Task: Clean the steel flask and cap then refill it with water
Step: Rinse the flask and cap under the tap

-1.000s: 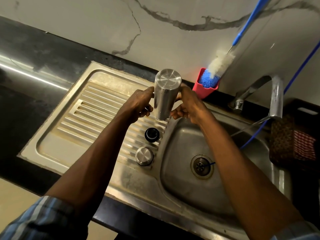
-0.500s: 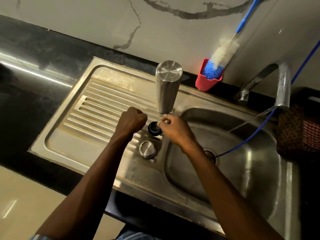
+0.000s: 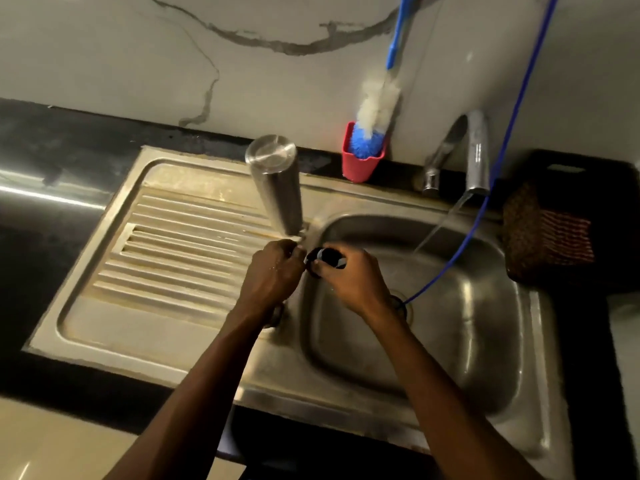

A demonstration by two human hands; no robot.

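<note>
— Water (image 3: 437,227) ran in a thin stream from the tap (image 3: 477,157) into the sink basin (image 3: 485,341), didn't it? What else stood around?

— A blue-and-white bottle brush (image 3: 375,112) leaned in a red holder (image 3: 362,164) against the wall, a blue hose (image 3: 491,188) trailed down to the drain, and a dark basket (image 3: 543,233) sat right of the sink.

— And the steel flask (image 3: 278,188)?

— Upside down on the ribbed drainboard (image 3: 166,251), long axis upright, flat base toward the camera, mouth down. It stood just beyond both hands, free of them.

— The hands themselves?

— The right hand (image 3: 353,282) pinched the black cap (image 3: 325,258) over the basin's near-left edge. The left hand (image 3: 273,275) was curled beside it, knuckles up; whether its fingers touched the cap I couldn't tell. A second steel lid lay mostly hidden under the left wrist.
</note>
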